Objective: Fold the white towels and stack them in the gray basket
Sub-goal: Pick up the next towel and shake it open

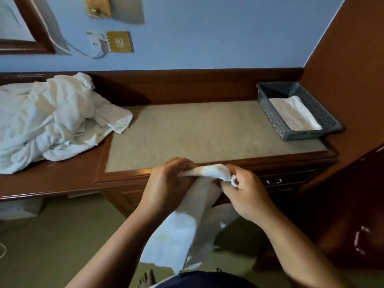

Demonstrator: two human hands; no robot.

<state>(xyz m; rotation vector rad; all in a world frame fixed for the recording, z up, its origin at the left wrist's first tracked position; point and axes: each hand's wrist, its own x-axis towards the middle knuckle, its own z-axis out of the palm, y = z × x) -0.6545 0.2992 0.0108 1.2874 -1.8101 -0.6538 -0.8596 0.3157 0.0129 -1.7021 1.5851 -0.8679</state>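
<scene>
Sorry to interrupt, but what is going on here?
A person is folding towels. The left hand and the right hand pinch the top edge of one white towel in front of the desk, the rest hanging down. An unfolded pile lies on its left; one folded towel lies in the gray basket.

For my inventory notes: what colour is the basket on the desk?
Dark gray basket, seen best in the head view.

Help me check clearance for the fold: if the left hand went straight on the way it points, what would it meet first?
Probably the desk's wooden front edge, just beyond the left hand gripping the towel; depth is unclear, so it might clear it.
</scene>
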